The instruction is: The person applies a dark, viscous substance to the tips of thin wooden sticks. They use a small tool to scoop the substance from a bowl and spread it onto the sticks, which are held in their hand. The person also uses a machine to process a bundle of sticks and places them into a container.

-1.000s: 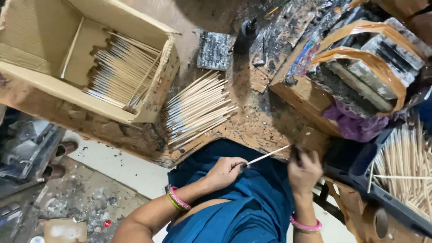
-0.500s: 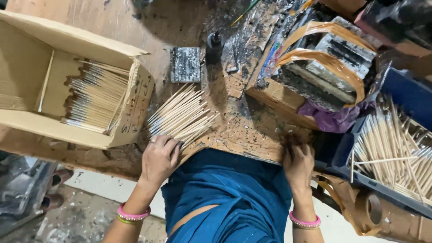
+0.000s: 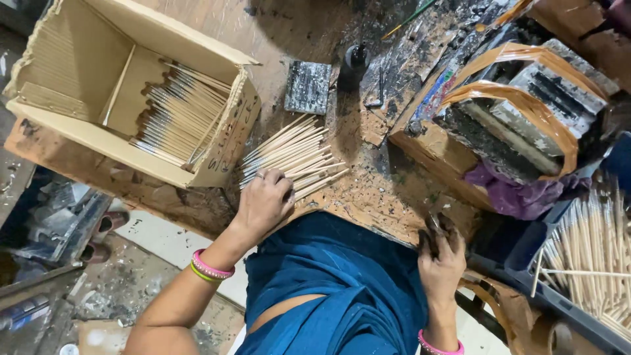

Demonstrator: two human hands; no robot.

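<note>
Left hand on the loose sticks, box partly filled

The left hand (image 3: 263, 204) rests curled on the loose pile of sticks (image 3: 296, 158) on the stained table (image 3: 394, 197), fingers pressing, not visibly gripping; the right hand (image 3: 442, 260) is clenched at the table edge, contents unclear. The cardboard box (image 3: 85, 135) at left, hand-marked on its front wall, holds dark-tipped sticks (image 3: 174, 118); more wait in a blue bin (image 3: 506, 256).

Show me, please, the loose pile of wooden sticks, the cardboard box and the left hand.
pile of wooden sticks (image 3: 297, 152), head view, middle of the pile.
cardboard box (image 3: 72, 135), head view, near wall.
left hand (image 3: 264, 202), head view, back of hand.
</note>
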